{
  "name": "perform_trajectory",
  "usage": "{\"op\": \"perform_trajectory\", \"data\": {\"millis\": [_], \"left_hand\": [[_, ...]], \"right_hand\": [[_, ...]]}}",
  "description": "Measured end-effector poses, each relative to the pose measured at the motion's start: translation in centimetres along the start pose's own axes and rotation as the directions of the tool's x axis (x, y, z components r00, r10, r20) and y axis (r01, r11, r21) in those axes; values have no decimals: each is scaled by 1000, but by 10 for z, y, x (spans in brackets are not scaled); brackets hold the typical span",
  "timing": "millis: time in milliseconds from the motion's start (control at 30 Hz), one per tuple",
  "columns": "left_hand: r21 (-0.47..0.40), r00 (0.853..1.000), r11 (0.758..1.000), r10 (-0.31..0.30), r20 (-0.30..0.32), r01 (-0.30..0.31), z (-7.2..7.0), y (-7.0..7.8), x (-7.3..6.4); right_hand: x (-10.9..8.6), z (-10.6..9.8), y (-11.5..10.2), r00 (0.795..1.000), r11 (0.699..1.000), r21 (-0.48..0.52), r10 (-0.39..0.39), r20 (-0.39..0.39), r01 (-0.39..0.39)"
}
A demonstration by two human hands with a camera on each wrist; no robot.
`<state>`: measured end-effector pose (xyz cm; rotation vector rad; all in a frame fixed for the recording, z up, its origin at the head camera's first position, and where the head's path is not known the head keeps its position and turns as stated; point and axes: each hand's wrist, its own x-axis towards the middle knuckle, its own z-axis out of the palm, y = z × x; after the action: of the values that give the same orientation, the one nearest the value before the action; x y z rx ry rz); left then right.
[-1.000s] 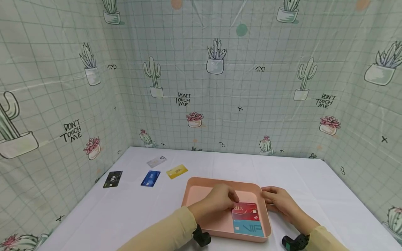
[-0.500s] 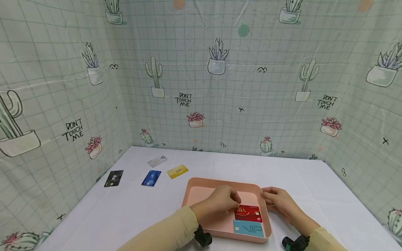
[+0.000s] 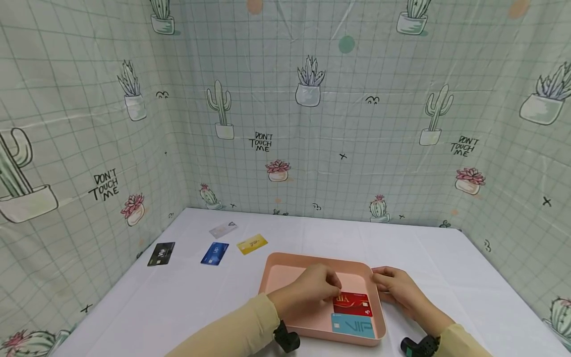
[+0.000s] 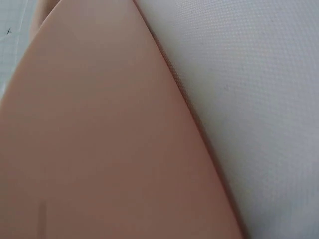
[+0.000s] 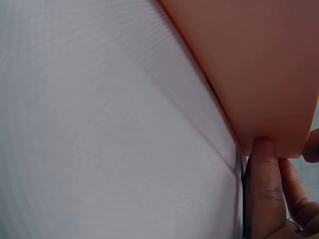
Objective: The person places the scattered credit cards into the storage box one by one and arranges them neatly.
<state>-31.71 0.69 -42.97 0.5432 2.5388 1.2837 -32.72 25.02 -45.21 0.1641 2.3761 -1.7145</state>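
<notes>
A shallow pink tray (image 3: 308, 329) lies near the front of the table. In its right part are a red VIP card (image 3: 354, 303) and, nearer me, a light-blue VIP card (image 3: 352, 325). My left hand (image 3: 312, 286) reaches over the tray, thumb and fingertips pinching the red card's left end; the contact is partly hidden. The left wrist view has only the tray's outer wall (image 4: 114, 129). At the tray's right side, my right hand (image 3: 401, 290) holds the rim and wall. A finger (image 5: 264, 184) presses the outer wall in the right wrist view.
On the table's left lie a black card (image 3: 161, 254), a blue card (image 3: 215, 253), a yellow card (image 3: 252, 244) and a pale grey card (image 3: 223, 229). White cloth (image 3: 401, 243) covers the table. A cactus-print curtain (image 3: 267, 99) closes off the back and sides.
The red card has shifted slightly right and towards me with my left hand, and its glare has gone. My right hand stays at the tray's side.
</notes>
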Motion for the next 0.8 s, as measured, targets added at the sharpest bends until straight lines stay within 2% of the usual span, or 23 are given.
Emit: {"op": "perform_trajectory", "data": {"millis": [367,600,800], "left_hand": [[-42,999,998,-35,18,36,-3,2,-1],[-87,1000,996,-9,-19,7,-7,1,1],[-84,1000,996,10,-18,-12,-17,-1,-2]], "right_hand": [[1,1,0,1000,1000,1,8,-7,-8],[1,1,0,1000,1000,-1,6,-8,-6],[1,1,0,1000,1000,0,7,-6,-7]]}}
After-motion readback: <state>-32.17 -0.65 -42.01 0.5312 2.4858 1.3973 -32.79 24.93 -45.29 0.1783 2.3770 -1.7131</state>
